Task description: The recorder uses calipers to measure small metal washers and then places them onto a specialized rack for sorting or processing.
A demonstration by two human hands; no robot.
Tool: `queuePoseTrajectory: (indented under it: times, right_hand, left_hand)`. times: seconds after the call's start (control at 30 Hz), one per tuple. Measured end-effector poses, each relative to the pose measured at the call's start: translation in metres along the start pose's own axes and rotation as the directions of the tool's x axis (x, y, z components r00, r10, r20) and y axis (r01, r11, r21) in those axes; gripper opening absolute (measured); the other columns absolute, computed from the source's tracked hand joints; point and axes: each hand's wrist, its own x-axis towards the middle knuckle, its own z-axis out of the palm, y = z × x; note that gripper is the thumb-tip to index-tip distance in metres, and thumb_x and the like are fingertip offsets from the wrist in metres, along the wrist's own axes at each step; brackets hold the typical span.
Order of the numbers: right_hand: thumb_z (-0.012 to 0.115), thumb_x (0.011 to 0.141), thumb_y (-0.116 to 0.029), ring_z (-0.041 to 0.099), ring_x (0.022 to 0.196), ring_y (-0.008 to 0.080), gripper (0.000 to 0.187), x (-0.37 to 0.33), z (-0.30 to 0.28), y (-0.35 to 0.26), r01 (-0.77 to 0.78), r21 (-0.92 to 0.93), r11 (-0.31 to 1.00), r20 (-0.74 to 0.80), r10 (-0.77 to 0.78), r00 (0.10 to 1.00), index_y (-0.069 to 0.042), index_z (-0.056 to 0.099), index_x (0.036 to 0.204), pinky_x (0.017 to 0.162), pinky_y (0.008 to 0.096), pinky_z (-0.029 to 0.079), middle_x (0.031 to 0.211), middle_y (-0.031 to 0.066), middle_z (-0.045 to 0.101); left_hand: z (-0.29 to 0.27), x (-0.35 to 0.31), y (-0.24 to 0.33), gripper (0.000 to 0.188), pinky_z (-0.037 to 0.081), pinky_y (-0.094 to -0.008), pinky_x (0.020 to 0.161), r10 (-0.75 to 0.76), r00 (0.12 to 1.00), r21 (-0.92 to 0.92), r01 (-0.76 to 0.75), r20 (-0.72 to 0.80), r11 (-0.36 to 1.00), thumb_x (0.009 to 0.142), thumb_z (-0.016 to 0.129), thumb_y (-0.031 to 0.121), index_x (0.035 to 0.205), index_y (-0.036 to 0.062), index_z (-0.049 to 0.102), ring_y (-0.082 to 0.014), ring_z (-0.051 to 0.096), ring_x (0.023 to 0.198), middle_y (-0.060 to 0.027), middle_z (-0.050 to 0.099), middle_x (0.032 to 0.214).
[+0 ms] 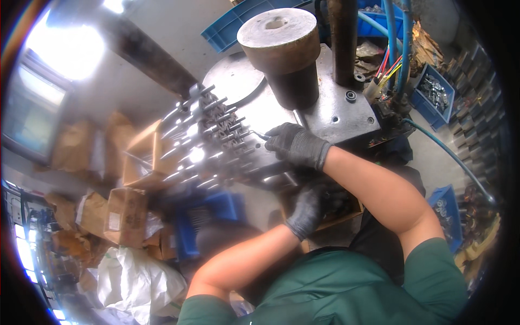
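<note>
My right hand (298,145), in a dark grey glove, is closed at the near edge of the steel machine plate (346,116). A thin, bright metal piece (260,135) sticks out from its fingertips toward a rack of metal pins (214,127). Many shiny pins jut sideways from this rack, left of my hand. Lower down, my left hand (310,208), gloved alike, is at a cardboard box (344,212) below the plate. Its fingers lie in shadow and blur, so their hold is hidden. Behind my right hand rises a thick round metal column (279,40) with a broad flat top.
Cartons (125,216) and a white sack (135,284) crowd the left floor, near a blue bin (206,216) of metal parts. On the right stand another blue bin of parts (435,95) and a curving hose (449,154). Coloured wires (391,69) hang beside the dark post (343,40).
</note>
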Motion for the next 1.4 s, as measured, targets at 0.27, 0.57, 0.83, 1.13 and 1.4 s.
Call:
queuePoseTrajectory:
  times: [0.27, 0.57, 0.83, 1.13, 1.4]
  right_hand:
    - [0.062, 0.103, -0.028, 0.067, 0.067, 0.0157, 0.033, 0.001, -0.003, 0.015, 0.118, 0.332, 0.936, -0.055, -0.106, 0.993, 0.001, 0.074, 0.093, 0.071, 0.0327, 0.056, 0.071, 0.0067, 0.069]
    - [0.063, 0.105, -0.024, 0.063, 0.051, 0.0121, 0.025, -0.008, -0.012, -0.001, -0.250, 0.664, 0.705, 0.137, 0.214, 0.967, -0.003, 0.071, 0.095, 0.046, 0.0287, 0.050, 0.069, 0.0056, 0.067]
    - [0.056, 0.105, -0.021, 0.072, 0.063, 0.0214, 0.027, 0.004, -0.002, 0.012, -0.084, 0.397, 0.914, 0.113, 0.042, 0.993, 0.000, 0.073, 0.101, 0.060, 0.0328, 0.059, 0.079, 0.0090, 0.073]
    - [0.056, 0.106, -0.038, 0.075, 0.079, 0.0255, 0.041, -0.009, 0.025, -0.006, -0.322, 0.854, 0.409, 0.260, 0.199, 0.945, 0.000, 0.069, 0.115, 0.074, 0.0509, 0.063, 0.090, 0.0199, 0.072]
    - [0.064, 0.107, -0.038, 0.074, 0.068, 0.0226, 0.065, -0.020, 0.014, -0.029, -0.309, 0.678, 0.667, 0.104, 0.329, 0.939, 0.003, 0.045, 0.152, 0.059, 0.0356, 0.059, 0.098, 0.0219, 0.073]
  left_hand:
    - [0.002, -0.007, 0.017, 0.036, 0.063, -0.0350, 0.081, -0.143, 0.987, -0.047, 0.147, 0.070, 0.988, 0.109, 0.053, 0.016, 0.138, -0.0027, 0.060, -0.0264, 0.076, 0.098, -0.0191, 0.075, 0.121]
    - [0.003, -0.007, 0.014, 0.035, 0.065, -0.0384, 0.085, -0.013, 0.994, -0.049, 0.018, 0.108, 0.999, 0.110, 0.050, 0.009, 0.143, -0.0021, 0.053, -0.0315, 0.077, 0.109, -0.0213, 0.073, 0.129]
    - [0.003, -0.004, 0.005, 0.022, 0.058, -0.0287, 0.082, 0.103, 0.989, 0.054, -0.109, 0.110, 0.993, 0.108, 0.058, 0.011, 0.122, -0.0016, 0.071, -0.0174, 0.072, 0.095, -0.0113, 0.075, 0.117]
    - [0.007, -0.006, 0.009, 0.026, 0.059, -0.0318, 0.079, -0.043, 0.999, 0.124, 0.047, -0.034, 0.991, 0.109, 0.064, 0.018, 0.130, 0.0029, 0.064, -0.0184, 0.072, 0.091, -0.0097, 0.073, 0.107]
    - [-0.013, 0.006, -0.010, 0.027, 0.059, -0.0315, 0.080, 0.158, 0.985, 0.337, -0.171, 0.065, 0.926, 0.110, 0.062, 0.021, 0.128, 0.0010, 0.063, -0.0178, 0.071, 0.094, -0.0103, 0.072, 0.110]
